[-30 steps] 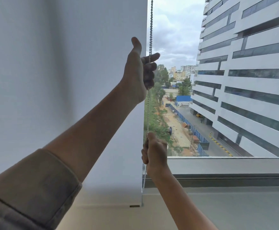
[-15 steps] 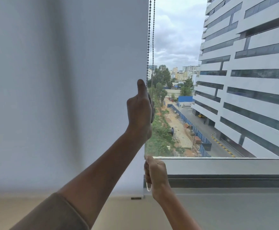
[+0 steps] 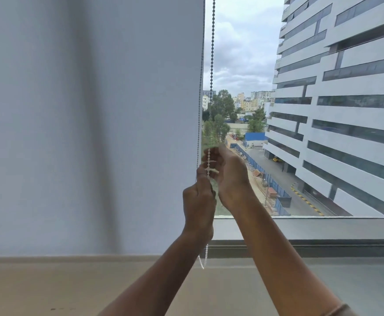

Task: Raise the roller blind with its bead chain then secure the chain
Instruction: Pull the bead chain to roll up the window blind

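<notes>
A: What hangs to the left of the hands?

B: The white roller blind (image 3: pixel 90 124). Its bottom edge sits lower than both hands, just above the beige sill (image 3: pixel 72 286).

A: And the left hand (image 3: pixel 199 202)?

B: It is closed in a fist around the bead chain (image 3: pixel 212 53), right beside the blind's edge. The chain's loop dangles out beneath that wrist, close to the sill.

A: Where does the chain run from there?

B: Two strands rise above the hands, one hugging the blind's edge, the other just to its right against the sky.

A: The right hand (image 3: pixel 228 174)?

B: It touches the left, slightly higher, fingers curled and pinching a pale stretch of the chain.

A: Beyond them to the right?

B: The window glass (image 3: pixel 243 53), with a white multi-storey building (image 3: pixel 346 110) outside, and the grey window frame (image 3: pixel 323 245) running below.
</notes>
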Demonstrator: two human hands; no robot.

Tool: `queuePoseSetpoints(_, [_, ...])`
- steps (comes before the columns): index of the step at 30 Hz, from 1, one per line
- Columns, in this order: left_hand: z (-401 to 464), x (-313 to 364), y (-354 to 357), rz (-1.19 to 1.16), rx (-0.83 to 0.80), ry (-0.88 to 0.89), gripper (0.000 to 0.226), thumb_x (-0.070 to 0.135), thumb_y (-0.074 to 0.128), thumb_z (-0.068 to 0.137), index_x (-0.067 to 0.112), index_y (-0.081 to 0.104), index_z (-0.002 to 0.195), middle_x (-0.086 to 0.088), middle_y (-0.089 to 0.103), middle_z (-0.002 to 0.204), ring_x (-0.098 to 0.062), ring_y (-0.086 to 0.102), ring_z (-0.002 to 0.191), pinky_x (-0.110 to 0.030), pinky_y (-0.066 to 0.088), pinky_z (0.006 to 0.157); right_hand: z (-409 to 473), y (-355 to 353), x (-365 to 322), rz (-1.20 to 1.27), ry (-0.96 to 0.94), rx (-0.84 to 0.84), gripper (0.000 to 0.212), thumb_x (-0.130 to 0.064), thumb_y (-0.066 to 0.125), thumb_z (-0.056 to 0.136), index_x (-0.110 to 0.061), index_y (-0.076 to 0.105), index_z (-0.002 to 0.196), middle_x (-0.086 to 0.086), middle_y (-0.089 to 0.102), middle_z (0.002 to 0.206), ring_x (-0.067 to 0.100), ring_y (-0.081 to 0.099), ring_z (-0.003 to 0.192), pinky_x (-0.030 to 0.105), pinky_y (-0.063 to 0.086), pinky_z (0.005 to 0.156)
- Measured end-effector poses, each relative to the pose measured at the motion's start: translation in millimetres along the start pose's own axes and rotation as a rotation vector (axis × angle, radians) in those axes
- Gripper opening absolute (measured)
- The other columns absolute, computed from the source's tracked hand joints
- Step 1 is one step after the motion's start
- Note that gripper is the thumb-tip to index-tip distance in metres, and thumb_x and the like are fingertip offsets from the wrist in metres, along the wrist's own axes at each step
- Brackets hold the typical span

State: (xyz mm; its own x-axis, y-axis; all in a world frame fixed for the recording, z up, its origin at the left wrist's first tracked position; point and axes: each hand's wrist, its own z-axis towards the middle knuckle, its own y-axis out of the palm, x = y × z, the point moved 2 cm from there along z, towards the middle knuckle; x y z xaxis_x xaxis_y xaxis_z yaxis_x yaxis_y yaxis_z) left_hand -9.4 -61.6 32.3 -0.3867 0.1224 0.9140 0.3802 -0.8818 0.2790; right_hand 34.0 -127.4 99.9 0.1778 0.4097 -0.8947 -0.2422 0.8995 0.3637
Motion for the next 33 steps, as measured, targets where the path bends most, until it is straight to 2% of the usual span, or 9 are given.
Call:
queuePoseSetpoints(3, [-5.9, -16.4, -4.5, 0.039, 0.001, 0.009, 0.075, 0.055, 0.043, 0.112, 0.000, 0.037, 0.061, 0.000, 0.030, 0.049, -0.013, 0.025, 0.039, -0.029, 0.020, 0.048, 0.9, 22.8, -37.6, 0.093, -0.016, -0.105, 0.047, -0.031, 0.043, 0.112, -0.007, 0.075, 0.086, 0.005, 0.073, 0.070, 0.021, 0.068, 0.061, 0.035, 0.053, 0.064])
queuePoseSetpoints(7, [-14.8, -27.2, -6.3, 0.088, 0.007, 0.011, 0.069, 0.055, 0.042, 0.111, 0.021, 0.031, 0.052, 0.002, 0.027, 0.047, -0.015, 0.024, 0.040, -0.029, 0.023, 0.047, 1.8, 47.0, -74.1, 0.099, -0.033, -0.147, 0.049, -0.032, 0.042, 0.112, -0.010, 0.073, 0.081, 0.004, 0.068, 0.066, 0.019, 0.062, 0.056, 0.030, 0.050, 0.058])
queuePoseSetpoints(11, [-19.9, -39.2, -11.4, 0.075, 0.023, 0.004, 0.068, 0.061, 0.044, 0.101, 0.014, 0.023, 0.056, 0.002, 0.023, 0.048, -0.018, 0.021, 0.043, -0.025, 0.022, 0.046, 6.6, 60.7, -95.2, 0.117, -0.026, -0.096, 0.043, -0.029, 0.045, 0.110, -0.010, 0.068, 0.078, 0.000, 0.058, 0.056, 0.014, 0.046, 0.045, 0.025, 0.036, 0.048])
queuePoseSetpoints(15, [-27.5, -56.5, -17.3, 0.091, 0.009, -0.028, 0.067, 0.056, 0.044, 0.106, 0.024, 0.026, 0.050, 0.008, 0.023, 0.046, -0.015, 0.021, 0.041, -0.024, 0.022, 0.044, 11.2, 67.6, -106.9, 0.132, -0.028, -0.081, 0.040, -0.028, 0.045, 0.109, -0.011, 0.063, 0.077, -0.001, 0.052, 0.055, 0.013, 0.035, 0.041, 0.027, 0.024, 0.046])
queuePoseSetpoints(19, [-37.0, -80.8, -23.4, 0.123, -0.004, -0.069, 0.067, 0.044, 0.045, 0.115, 0.024, 0.022, 0.055, 0.009, 0.021, 0.050, -0.016, 0.018, 0.047, -0.027, 0.017, 0.050, 12.6, 70.2, -113.2, 0.140, -0.027, -0.069, 0.043, -0.028, 0.044, 0.109, -0.013, 0.061, 0.073, -0.001, 0.050, 0.054, 0.013, 0.033, 0.041, 0.028, 0.021, 0.046])
queuePoseSetpoints(22, [-43.4, -97.1, -30.2, 0.148, -0.010, -0.108, 0.063, 0.045, 0.045, 0.115, 0.023, 0.021, 0.061, 0.005, 0.021, 0.054, -0.016, 0.018, 0.050, -0.029, 0.016, 0.050, 12.4, 69.7, -114.8, 0.160, -0.021, -0.025, 0.045, -0.027, 0.045, 0.109, -0.018, 0.053, 0.065, -0.004, 0.041, 0.051, 0.013, 0.021, 0.043, 0.029, 0.013, 0.049])
queuePoseSetpoints(27, [-53.3, -113.9, -38.2, 0.183, -0.040, -0.169, 0.068, 0.046, 0.045, 0.115, 0.025, 0.023, 0.054, 0.006, 0.021, 0.052, -0.015, 0.018, 0.048, -0.027, 0.017, 0.049, 6.5, 63.8, -100.2, 0.193, -0.033, 0.062, 0.054, -0.025, 0.051, 0.105, -0.026, 0.041, 0.053, -0.009, 0.030, 0.044, 0.011, 0.019, 0.035, 0.017, 0.015, 0.037])
queuePoseSetpoints(30, [-59.8, -121.3, -44.0, 0.211, -0.068, -0.193, 0.065, 0.048, 0.045, 0.114, 0.024, 0.024, 0.057, 0.003, 0.022, 0.054, -0.017, 0.018, 0.050, -0.031, 0.015, 0.052, -0.2, 59.1, -86.8, 0.184, -0.070, 0.071, 0.055, -0.023, 0.050, 0.104, -0.027, 0.039, 0.050, -0.007, 0.031, 0.044, 0.012, 0.019, 0.034, 0.019, 0.014, 0.039])
queuePoseSetpoints(33, [-59.1, -129.0, -54.7, 0.223, -0.116, -0.261, 0.068, 0.051, 0.047, 0.112, 0.022, 0.030, 0.053, 0.001, 0.028, 0.051, -0.015, 0.023, 0.045, -0.026, 0.021, 0.046, -7.5, 53.9, -76.2, 0.191, -0.090, 0.075, 0.057, -0.023, 0.050, 0.102, -0.028, 0.037, 0.047, -0.008, 0.028, 0.043, 0.013, 0.015, 0.036, 0.021, 0.012, 0.043])
